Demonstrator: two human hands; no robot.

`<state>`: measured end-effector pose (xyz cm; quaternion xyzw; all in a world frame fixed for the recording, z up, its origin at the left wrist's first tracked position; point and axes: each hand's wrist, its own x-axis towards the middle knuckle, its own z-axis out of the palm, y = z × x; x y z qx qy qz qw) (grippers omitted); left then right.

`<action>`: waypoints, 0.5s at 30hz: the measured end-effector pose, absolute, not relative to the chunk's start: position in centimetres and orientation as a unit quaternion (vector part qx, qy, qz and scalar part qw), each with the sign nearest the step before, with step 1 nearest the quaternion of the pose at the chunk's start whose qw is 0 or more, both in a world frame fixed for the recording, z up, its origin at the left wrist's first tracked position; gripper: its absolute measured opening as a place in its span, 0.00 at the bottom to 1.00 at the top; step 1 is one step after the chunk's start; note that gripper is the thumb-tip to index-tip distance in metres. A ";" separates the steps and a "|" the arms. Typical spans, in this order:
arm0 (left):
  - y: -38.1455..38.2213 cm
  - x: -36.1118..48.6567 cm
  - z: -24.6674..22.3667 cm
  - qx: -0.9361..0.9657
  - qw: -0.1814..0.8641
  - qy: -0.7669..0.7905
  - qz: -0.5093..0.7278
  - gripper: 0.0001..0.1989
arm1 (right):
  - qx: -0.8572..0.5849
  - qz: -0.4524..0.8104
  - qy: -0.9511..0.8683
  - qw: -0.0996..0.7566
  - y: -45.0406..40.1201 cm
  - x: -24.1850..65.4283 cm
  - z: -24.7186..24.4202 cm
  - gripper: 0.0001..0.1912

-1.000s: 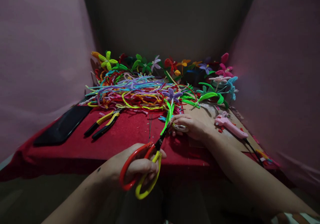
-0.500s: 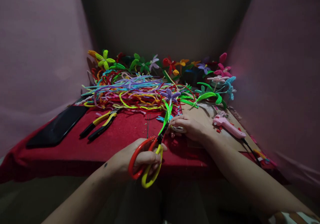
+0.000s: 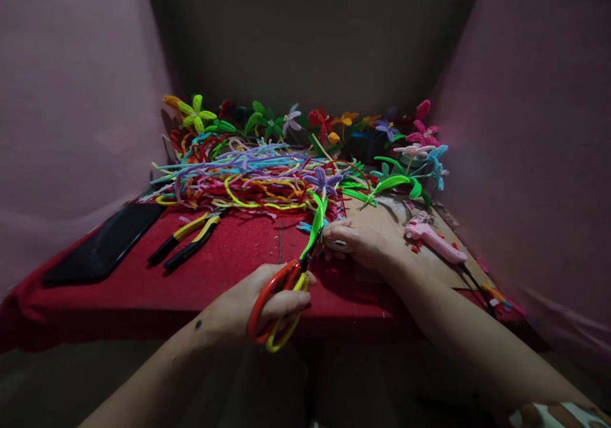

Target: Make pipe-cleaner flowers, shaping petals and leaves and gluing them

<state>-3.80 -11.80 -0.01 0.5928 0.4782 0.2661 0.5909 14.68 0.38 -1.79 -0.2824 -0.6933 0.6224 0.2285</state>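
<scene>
My left hand [image 3: 279, 297] is closed around scissors [image 3: 273, 301] with one red and one yellow handle. Their dark blades meet the lower stem of a purple flower [image 3: 323, 180] with bright green leaves [image 3: 317, 220]. Beside the blades, my right hand [image 3: 351, 240] pinches that stem with its fingertips. A pale ring-like item, perhaps a roll of tape [image 3: 338, 245], shows under the right fingers. The flower stands roughly upright in front of a heap of colored fuzzy stems [image 3: 248, 177].
A black phone-like slab [image 3: 105, 243] and yellow-black pliers [image 3: 185, 242] lie on the red cloth [image 3: 229, 288] at left. A pink glue gun [image 3: 434, 238] rests on a brown board [image 3: 453, 275] at right. Finished fuzzy flowers [image 3: 270, 126] line the back.
The scissor handles have come closer together and the blades have closed further at the stem. The whole view has shifted slightly; my right hand keeps its pinch.
</scene>
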 end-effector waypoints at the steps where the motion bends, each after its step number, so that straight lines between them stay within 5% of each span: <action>1: -11.8 -3.9 0.1 0.604 0.579 0.480 0.265 0.12 | -0.285 0.620 -0.695 0.228 0.3 14.7 -1.7 0.12; 7: -12.3 -5.9 0.9 0.657 0.478 0.532 0.239 0.13 | -0.298 0.616 -0.695 0.219 0.2 14.6 -1.5 0.12; 15: -11.3 -12.1 0.0 0.663 0.074 0.733 0.134 0.14 | -0.268 0.616 -0.706 0.224 -0.2 14.7 -1.0 0.12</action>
